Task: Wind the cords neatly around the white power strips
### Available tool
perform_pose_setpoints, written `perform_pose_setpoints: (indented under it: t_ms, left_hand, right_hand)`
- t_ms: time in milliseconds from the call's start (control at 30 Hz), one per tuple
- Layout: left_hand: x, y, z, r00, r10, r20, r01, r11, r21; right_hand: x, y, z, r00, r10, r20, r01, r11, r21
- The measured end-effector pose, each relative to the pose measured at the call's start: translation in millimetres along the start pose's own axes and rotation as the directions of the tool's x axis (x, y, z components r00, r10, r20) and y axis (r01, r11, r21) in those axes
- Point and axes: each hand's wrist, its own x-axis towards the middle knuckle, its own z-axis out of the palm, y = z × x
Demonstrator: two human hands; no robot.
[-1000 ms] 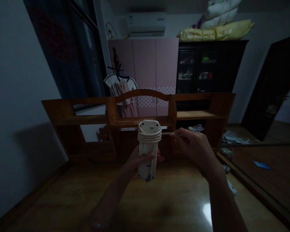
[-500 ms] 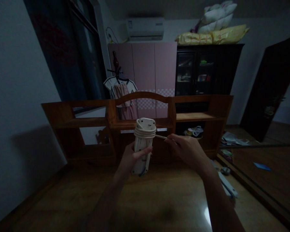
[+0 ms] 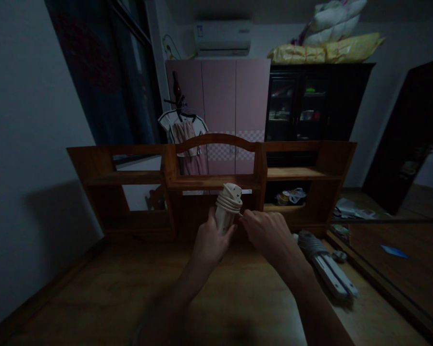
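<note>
A white power strip is held up and tilted in front of the wooden shelf unit. Several turns of its cord wrap around the upper end. My left hand is closed around the strip's lower part, hiding much of it. Just to the right, my right hand pinches the cord close to the windings, and only a short piece shows between the fingers and the strip. Another power strip, with grey cord coiled around its far end, lies on the wooden surface beyond my right forearm.
The wooden shelf unit spans the far side. A raised wooden edge runs along the right, with a blue card beyond it. A small grey object lies beside the second strip. A wall closes off the left.
The held power strip has moved right and tilted over to the right. My right hand has come closer to it, shortening the visible cord between them. The second strip shows more fully.
</note>
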Motion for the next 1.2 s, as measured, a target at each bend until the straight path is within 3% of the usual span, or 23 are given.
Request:
perform_pose_setpoints:
  t_ms: [167, 433, 567, 800, 900, 1033, 1200]
  left_hand:
    - [-5, 2, 6.3, 1.0, 0.014, 0.028, -0.021, 0.964, 0.267]
    - [-9, -3, -4.7, 0.995, 0.1, 0.01, -0.09, 0.838, 0.539]
    - [-5, -7, -4.1, 0.995, 0.1, 0.006, -0.085, 0.813, 0.576]
    - [10, -20, -5.0, 0.973, 0.22, -0.076, -0.165, 0.882, 0.441]
    - [17, -32, -9.9, 0.958, 0.23, -0.172, -0.15, 0.911, 0.384]
    - [24, -40, -20.6, 0.947, 0.202, -0.252, -0.106, 0.932, 0.347]
    - [22, -34, -27.6, 0.959, 0.201, -0.2, -0.115, 0.921, 0.372]
  right_hand:
    - [1, -8, 4, 0.998, -0.041, 0.053, 0.041, 0.999, -0.005]
    - [1, -31, 9, 0.994, -0.098, 0.046, 0.098, 0.995, -0.003]
    - [-1, -34, 10, 0.997, -0.074, 0.033, 0.073, 0.996, 0.047]
    - [-4, -31, 6, 1.0, 0.013, 0.024, -0.019, 0.962, 0.273]
    - [-7, -32, 3, 1.0, 0.005, -0.011, 0.001, 0.871, 0.491]
    - [-10, -35, -6, 0.999, -0.04, -0.035, 0.053, 0.682, 0.73]
    - [-1, -28, -6, 0.959, -0.284, -0.006, 0.128, 0.415, 0.901]
